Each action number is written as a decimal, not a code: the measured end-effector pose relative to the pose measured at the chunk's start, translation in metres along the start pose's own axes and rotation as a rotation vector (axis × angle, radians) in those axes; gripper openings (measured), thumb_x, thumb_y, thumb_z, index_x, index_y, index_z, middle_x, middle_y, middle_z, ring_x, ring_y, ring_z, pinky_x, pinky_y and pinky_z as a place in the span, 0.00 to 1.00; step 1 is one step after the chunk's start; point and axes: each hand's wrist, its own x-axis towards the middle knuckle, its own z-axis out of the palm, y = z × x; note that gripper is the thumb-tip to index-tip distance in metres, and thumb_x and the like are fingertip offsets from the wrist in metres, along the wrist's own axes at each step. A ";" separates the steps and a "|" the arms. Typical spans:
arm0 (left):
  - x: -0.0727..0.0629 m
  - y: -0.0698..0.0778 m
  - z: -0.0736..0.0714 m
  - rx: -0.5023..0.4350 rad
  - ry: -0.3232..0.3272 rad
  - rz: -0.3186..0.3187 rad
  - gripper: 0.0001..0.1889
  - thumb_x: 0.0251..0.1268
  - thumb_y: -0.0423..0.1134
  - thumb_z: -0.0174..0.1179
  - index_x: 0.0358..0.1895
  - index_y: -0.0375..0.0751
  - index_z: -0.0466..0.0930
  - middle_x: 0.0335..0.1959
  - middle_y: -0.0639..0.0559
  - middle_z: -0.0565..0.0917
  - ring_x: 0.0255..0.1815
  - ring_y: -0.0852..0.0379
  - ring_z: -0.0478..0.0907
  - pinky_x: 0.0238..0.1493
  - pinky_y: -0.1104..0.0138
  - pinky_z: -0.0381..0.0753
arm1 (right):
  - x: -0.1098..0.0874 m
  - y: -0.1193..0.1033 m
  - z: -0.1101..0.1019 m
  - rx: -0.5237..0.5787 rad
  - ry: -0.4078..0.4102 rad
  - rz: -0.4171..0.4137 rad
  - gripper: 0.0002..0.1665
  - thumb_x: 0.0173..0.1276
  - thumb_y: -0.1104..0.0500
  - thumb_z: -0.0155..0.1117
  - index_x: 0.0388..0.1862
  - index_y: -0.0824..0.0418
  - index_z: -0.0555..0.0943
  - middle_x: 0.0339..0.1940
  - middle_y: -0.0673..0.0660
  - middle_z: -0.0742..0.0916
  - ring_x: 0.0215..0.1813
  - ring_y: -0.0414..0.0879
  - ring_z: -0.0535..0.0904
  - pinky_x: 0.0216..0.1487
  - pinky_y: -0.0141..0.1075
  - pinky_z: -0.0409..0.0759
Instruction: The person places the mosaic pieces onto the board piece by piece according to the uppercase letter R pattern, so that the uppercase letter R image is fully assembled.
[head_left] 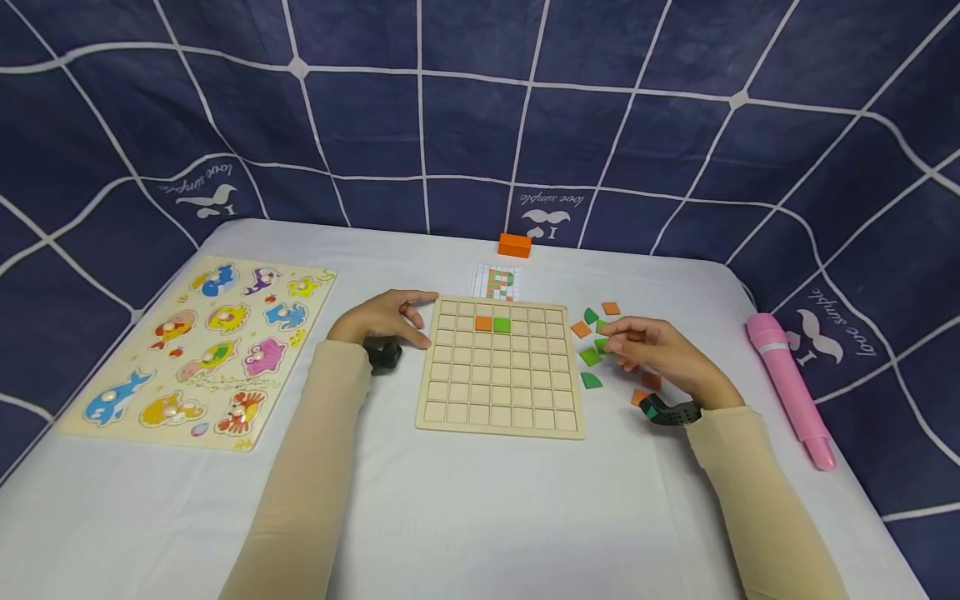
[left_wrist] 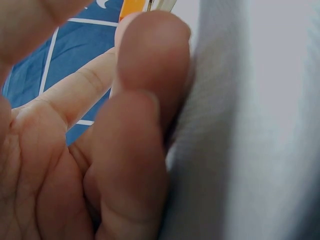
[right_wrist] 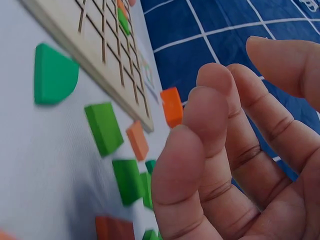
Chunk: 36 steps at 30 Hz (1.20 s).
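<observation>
A wooden grid board [head_left: 498, 429] lies flat on the table, with one orange square tile [head_left: 483, 323] and one green square tile [head_left: 502, 325] side by side in an upper row. At the board's left edge rests my left hand [head_left: 384, 318], its index finger extended to the top corner and the thumb lower down. My right hand [head_left: 663, 357] hovers over the loose tiles to the right of the board, fingers loosely bent and apart from the thumb, nothing between them. Below it are a green square block [right_wrist: 104, 129], a dark-green rounded piece [right_wrist: 54, 75] and an orange tile [right_wrist: 137, 140].
Behind the board lie a small pattern card [head_left: 498, 283] and an orange block [head_left: 514, 245]. A wooden picture puzzle [head_left: 288, 367] with sea animals occupies the left side. Far right lies a pink microphone-shaped toy [head_left: 793, 392]. A dark blue checked cloth [head_left: 480, 125] hangs behind.
</observation>
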 end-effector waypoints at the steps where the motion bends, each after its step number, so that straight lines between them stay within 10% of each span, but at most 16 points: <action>1: 0.000 0.000 0.000 0.002 -0.002 0.002 0.54 0.52 0.28 0.83 0.85 0.43 0.65 0.42 0.46 0.78 0.38 0.54 0.73 0.38 0.70 0.76 | -0.002 0.001 -0.002 0.004 0.002 0.000 0.23 0.82 0.63 0.64 0.65 0.79 0.76 0.44 0.57 0.89 0.37 0.45 0.81 0.43 0.34 0.84; 22: -0.001 0.001 0.001 -0.001 -0.006 0.019 0.54 0.53 0.27 0.82 0.85 0.41 0.64 0.41 0.46 0.78 0.38 0.55 0.73 0.37 0.71 0.77 | -0.039 0.022 -0.032 -0.048 0.033 0.031 0.16 0.80 0.64 0.65 0.61 0.71 0.82 0.40 0.54 0.89 0.37 0.48 0.82 0.41 0.35 0.82; 36: -0.001 0.000 0.001 -0.003 -0.008 0.017 0.54 0.53 0.27 0.82 0.85 0.40 0.64 0.41 0.46 0.78 0.38 0.55 0.73 0.37 0.72 0.77 | -0.042 0.046 -0.039 -0.086 -0.121 -0.162 0.15 0.69 0.79 0.65 0.54 0.81 0.83 0.44 0.48 0.91 0.43 0.36 0.84 0.43 0.26 0.83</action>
